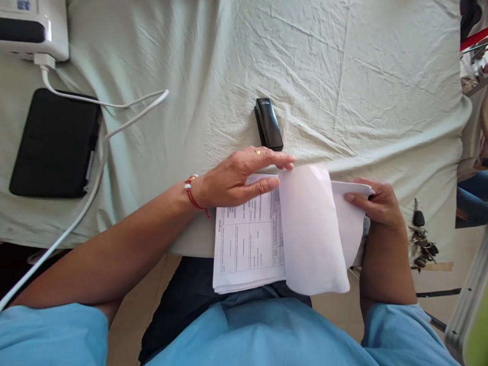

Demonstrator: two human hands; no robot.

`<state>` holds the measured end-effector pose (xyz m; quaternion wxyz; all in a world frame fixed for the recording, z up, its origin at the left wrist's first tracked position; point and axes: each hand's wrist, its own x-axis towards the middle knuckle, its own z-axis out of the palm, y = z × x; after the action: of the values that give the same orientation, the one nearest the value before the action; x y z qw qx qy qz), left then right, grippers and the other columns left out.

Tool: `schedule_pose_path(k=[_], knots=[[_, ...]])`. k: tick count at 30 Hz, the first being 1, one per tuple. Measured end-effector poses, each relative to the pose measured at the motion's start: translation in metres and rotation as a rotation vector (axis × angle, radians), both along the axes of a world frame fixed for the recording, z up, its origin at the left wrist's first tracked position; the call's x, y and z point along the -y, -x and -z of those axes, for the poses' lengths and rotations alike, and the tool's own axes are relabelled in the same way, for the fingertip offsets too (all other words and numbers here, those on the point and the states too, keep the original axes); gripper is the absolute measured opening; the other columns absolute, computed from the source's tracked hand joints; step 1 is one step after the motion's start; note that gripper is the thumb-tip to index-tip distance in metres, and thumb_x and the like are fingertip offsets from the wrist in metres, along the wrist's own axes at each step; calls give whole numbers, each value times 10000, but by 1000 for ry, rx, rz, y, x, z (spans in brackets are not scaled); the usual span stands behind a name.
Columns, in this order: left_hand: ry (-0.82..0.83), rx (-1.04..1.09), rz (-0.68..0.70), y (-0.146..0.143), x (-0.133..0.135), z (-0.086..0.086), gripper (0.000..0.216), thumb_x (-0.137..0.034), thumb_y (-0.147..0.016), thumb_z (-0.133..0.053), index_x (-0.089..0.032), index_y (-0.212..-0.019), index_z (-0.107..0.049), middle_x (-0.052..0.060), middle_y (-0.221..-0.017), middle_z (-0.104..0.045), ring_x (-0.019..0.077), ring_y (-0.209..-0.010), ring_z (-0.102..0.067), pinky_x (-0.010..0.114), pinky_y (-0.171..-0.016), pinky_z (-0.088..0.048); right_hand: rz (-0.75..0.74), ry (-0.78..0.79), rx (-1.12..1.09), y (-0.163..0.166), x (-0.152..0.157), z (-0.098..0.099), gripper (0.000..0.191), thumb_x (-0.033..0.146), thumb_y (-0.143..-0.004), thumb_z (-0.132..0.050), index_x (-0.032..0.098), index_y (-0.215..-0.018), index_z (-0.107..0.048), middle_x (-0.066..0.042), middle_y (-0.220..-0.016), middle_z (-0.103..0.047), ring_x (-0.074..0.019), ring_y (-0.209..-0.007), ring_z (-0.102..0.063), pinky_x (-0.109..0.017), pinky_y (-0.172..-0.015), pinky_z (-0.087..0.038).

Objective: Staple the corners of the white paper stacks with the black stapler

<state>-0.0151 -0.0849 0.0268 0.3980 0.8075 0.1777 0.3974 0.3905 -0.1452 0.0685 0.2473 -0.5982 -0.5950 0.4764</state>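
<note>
A stack of printed sheets [246, 249] lies at the table's near edge and juts out over my lap. One white sheet [310, 231] curls up and over toward the right, its blank side showing. My left hand [240, 178] reaches across the top of the stack, fingers stretched out, the tips beside the curled sheet's upper edge. On the right, my right hand [379, 203] pinches folded-back paper sheets [346, 218] between thumb and fingers. A black stapler [270, 124] rests just beyond my left fingers.
At the left lie a black case [53, 145] and a white cable [102, 137] plugged into a white device [38, 33]. A bunch of keys [421, 236] sits beyond my right forearm. Wrinkled pale green cloth [362, 91] covers the table.
</note>
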Motion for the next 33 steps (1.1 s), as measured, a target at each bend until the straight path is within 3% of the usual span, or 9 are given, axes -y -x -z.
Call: schedule_pose_path(k=[6,9,11,15,18,21,25,29,33], knots=[[184,-44,133,0,7,-7,785,-757,-1182,-596,-296,-1817,-607,162,-1816,-679,366,-1616,-710,522,-1408,-534,-77,50,-6,14,-1,-3,591,754,-858,-997,208,-774,-786,9,-645,-563,-90,-556,-446,-252,-502,-375],[389,-11,257,3,4,-18,840,-878,-1185,-420,-254,-1566,-834,158,-1361,-915,328,-1251,-865,476,-1225,-650,-38,43,-29,12,-3,1,601,736,-830,-1023,205,-730,-760,5,-649,-579,-90,-551,-463,-256,-497,-387],[458,-39,323,5,1,-24,928,-912,-1182,-310,-240,-1288,-940,116,-936,-893,283,-959,-864,446,-1097,-679,57,19,-57,9,-3,5,587,720,-800,-1043,205,-743,-768,1,-664,-611,-94,-548,-488,-249,-480,-369],[314,-198,215,12,-6,-24,641,-748,-1193,-594,-234,-1025,-938,91,-862,-866,229,-830,-815,366,-892,-646,334,-19,-165,4,-1,7,573,618,-666,-1129,201,-788,-755,21,-639,-599,-90,-511,-482,-236,-449,-331],[192,-277,52,14,-9,-15,216,-393,-1097,-779,-229,-1087,-919,64,-932,-878,210,-866,-809,325,-843,-612,497,-76,-261,3,-1,4,620,534,-559,-1166,192,-722,-675,31,-620,-566,-80,-498,-473,-229,-452,-328],[93,-293,-92,12,-8,-7,247,-256,-1039,-743,-224,-1236,-890,53,-977,-843,230,-986,-798,360,-986,-635,591,-113,-298,-1,-1,3,663,506,-483,-1176,194,-696,-632,43,-600,-540,-72,-502,-452,-215,-463,-324],[71,-273,-271,10,-6,5,566,-359,-998,-850,-257,-1547,-758,85,-1252,-801,289,-1227,-759,452,-1135,-655,674,-209,-295,-10,-5,10,643,513,-443,-1165,198,-747,-694,39,-652,-583,-78,-571,-465,-214,-518,-366],[222,-106,-313,10,-8,18,981,-592,-926,-993,-342,-1754,-531,123,-1471,-732,307,-1289,-754,429,-989,-711,689,-443,-306,-20,-13,19,670,589,-431,-1154,194,-740,-709,24,-726,-600,-66,-638,-417,-214,-557,-334],[482,19,-310,9,-10,13,1071,-743,-910,-1004,-356,-1760,-481,124,-1481,-749,293,-1236,-818,416,-951,-751,684,-635,-353,-40,-24,26,758,717,-467,-1158,209,-752,-675,25,-774,-546,-76,-706,-418,-202,-605,-367]])
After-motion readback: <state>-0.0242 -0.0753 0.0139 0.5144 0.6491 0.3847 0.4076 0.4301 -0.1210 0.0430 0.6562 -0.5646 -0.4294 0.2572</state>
